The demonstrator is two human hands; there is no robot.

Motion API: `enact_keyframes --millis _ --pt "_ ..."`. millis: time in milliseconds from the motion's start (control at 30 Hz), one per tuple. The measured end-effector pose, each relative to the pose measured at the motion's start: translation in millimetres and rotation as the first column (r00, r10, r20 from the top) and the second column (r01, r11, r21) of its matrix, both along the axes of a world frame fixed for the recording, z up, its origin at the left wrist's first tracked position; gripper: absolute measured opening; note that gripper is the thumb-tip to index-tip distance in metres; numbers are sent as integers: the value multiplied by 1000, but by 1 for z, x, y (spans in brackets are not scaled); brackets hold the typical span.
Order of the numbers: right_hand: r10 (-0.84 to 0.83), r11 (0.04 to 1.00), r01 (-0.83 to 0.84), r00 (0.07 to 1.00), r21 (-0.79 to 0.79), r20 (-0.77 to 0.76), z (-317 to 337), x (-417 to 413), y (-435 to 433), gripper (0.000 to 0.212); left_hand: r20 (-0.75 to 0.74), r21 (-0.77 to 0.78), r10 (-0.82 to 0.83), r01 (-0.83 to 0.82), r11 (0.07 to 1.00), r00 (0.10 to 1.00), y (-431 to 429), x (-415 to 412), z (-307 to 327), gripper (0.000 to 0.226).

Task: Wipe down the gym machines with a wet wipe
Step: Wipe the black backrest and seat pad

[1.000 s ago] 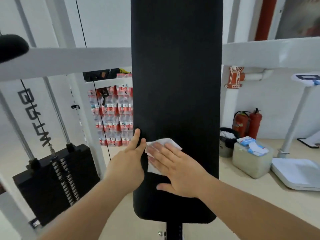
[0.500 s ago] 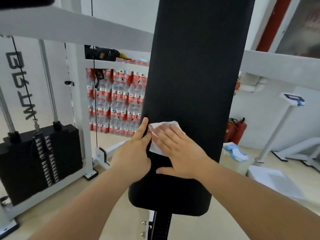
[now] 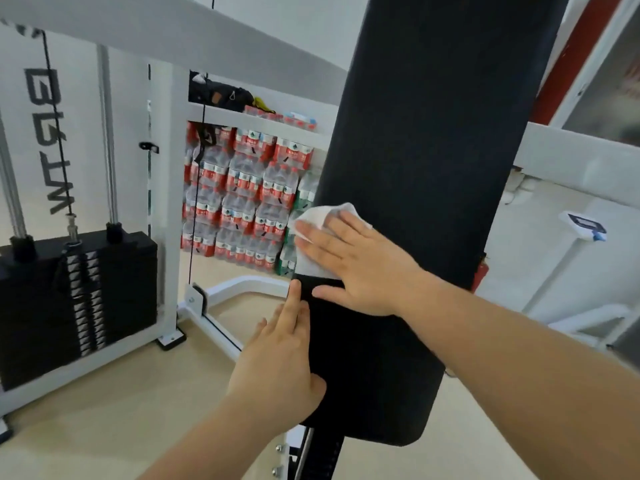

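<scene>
A tall black padded backrest (image 3: pixel 426 140) of a gym machine stands upright in the middle of the view. My right hand (image 3: pixel 356 265) lies flat on its left part and presses a white wet wipe (image 3: pixel 317 216) against the pad; the wipe sticks out past my fingertips. My left hand (image 3: pixel 280 358) rests on the pad's lower left edge, below the right hand, with the thumb on the front face and the fingers along the side.
A black weight stack (image 3: pixel 76 299) in a white frame (image 3: pixel 166 209) with cables stands to the left. Several packs of bottled water (image 3: pixel 242 202) are piled behind. A white crossbeam (image 3: pixel 571 161) runs on the right. The pad's post (image 3: pixel 322 455) goes down to a beige floor.
The right hand with the wipe has slid up and toward the pad's left edge. The left hand now sits lower on the pad's edge. The view has swung to the left.
</scene>
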State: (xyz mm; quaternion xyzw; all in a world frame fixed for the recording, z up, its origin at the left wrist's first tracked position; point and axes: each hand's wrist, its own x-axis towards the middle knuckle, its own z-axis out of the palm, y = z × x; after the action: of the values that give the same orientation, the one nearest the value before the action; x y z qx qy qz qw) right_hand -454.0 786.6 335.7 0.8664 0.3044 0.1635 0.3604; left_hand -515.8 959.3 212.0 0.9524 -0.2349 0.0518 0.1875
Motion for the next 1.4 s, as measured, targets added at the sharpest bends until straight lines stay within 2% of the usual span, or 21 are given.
enact_keyframes --millis 67,133,200,267,300,367,433,500,600,667,733,767,833,900,967,1033,1100,1167,1233,1300,1400 --pt "-11 1000 13 997 -26 80 38 15 -13 78 -5 21 -1 1 1000 1000 0 2 -3 96" --pt "-177 978 146 960 152 217 80 34 -21 82 0 33 -3 3 999 1000 1 2 -5 98" --pt "-300 909 202 924 365 237 96 45 -13 85 -9 15 -13 13 1000 1000 1 2 -8 99" --pt "-301 898 179 916 402 266 76 44 6 87 -8 17 -25 25 1000 1000 3 3 -9 100" --pt "-246 927 150 935 344 255 57 40 13 88 -2 13 -29 29 999 1000 4 3 -10 100" --pt "-55 995 38 981 89 188 19 27 15 88 4 -7 -37 37 999 999 6 5 -12 99" --pt "53 988 -41 996 -149 77 18 21 10 83 -2 -15 -49 49 999 999 8 7 -14 99" --pt "75 981 -58 994 -185 84 48 32 8 74 -3 6 -55 55 998 998 8 8 -15 99" --pt "-91 990 62 967 126 240 91 49 15 77 20 69 -40 38 997 999 4 6 -16 96" --pt "-215 938 112 930 327 299 78 51 35 77 70 124 -23 15 992 997 2 6 -19 92" --pt "-241 916 123 930 382 278 38 42 54 78 118 177 -14 -7 984 993 2 7 -22 91" --pt "-188 942 98 947 322 260 17 35 55 78 128 197 -16 -10 980 992 3 9 -23 91" --pt "-21 996 5 984 90 176 -6 22 44 75 115 216 -34 9 976 993 7 10 -20 91" --pt "51 996 -41 990 -78 132 14 20 31 70 88 225 -64 43 973 994 13 10 -14 93" --pt "-27 1000 29 981 -5 190 47 30 23 71 66 212 -84 68 975 994 19 9 -9 94" --pt "-174 973 126 953 195 250 66 38 26 73 46 128 -87 81 988 995 21 6 -6 94" --pt "-258 927 151 922 343 290 54 43 43 76 20 -16 -72 72 997 997 21 -2 -10 93" --pt "-273 905 148 921 400 279 17 36 61 78 -8 -160 -36 34 987 999 18 -18 -25 91" --pt "-188 945 112 955 307 229 -29 17 65 79 -41 -244 -6 -4 970 999 16 -35 -52 89" --pt "-44 996 32 988 85 146 -69 -5 54 75 -101 -282 16 -44 958 995 14 -51 -85 87" --pt "106 972 -106 994 -212 -14 -60 -11 33 71 -168 -312 58 -109 944 984 10 -65 -120 87"
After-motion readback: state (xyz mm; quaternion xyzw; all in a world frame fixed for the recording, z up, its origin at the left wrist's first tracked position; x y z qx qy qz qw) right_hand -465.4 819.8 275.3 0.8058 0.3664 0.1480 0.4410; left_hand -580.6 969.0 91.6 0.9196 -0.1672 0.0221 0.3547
